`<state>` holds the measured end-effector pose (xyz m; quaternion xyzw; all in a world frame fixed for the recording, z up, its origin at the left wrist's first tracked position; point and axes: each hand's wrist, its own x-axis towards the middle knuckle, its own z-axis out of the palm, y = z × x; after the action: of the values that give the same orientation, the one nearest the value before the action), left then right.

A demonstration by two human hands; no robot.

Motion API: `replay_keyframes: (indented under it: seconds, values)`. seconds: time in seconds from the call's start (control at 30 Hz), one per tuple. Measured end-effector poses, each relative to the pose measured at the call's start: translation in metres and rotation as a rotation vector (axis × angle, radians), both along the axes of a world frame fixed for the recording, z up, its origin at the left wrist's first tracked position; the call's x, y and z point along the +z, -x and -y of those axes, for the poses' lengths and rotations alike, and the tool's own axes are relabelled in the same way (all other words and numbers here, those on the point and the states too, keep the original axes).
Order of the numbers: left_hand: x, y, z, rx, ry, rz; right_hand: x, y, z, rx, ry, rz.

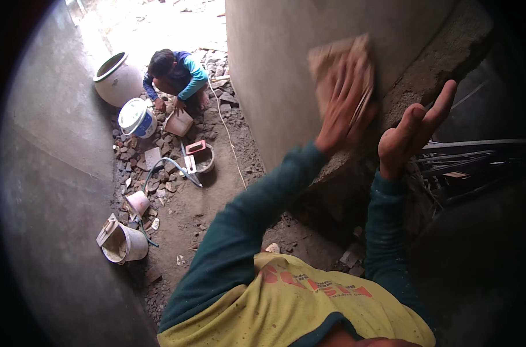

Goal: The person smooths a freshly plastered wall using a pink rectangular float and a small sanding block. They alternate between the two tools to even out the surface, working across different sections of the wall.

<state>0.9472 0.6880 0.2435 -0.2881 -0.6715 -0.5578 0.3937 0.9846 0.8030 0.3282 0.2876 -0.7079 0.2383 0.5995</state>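
My left hand (342,101) lies with fingers stretched over a folded piece of brown paper (325,59), holding it flat against the smooth grey plastered wall (274,69). The hand and paper are slightly blurred. To the right, my right hand (403,136) is raised, its fingers extended and nothing in it. It is beside the rough, unfinished lower edge (416,81) of the plaster; whether it touches that edge I cannot tell.
A person (179,75) squats at the far left, handling a pinkish container (178,123). Around are a white lidded bucket (138,118), a large round pot (118,81), a mortar bucket (127,244), trowels (192,156), a hose (176,165), rubble (153,173) and a cable (231,139).
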Motion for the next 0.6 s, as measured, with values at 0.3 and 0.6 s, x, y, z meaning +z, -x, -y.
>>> replay_keyframes:
  seconds: [0.3, 0.6]
  values:
    - [-0.047, -0.03, -0.019, 0.047, -0.084, 0.154, -0.016, 0.022, -0.014, 0.034, -0.114, -0.115]
    - [-0.175, -0.108, -0.045, 0.027, 0.019, 0.297, -0.012, 0.025, -0.007, 0.035, -0.122, -0.165]
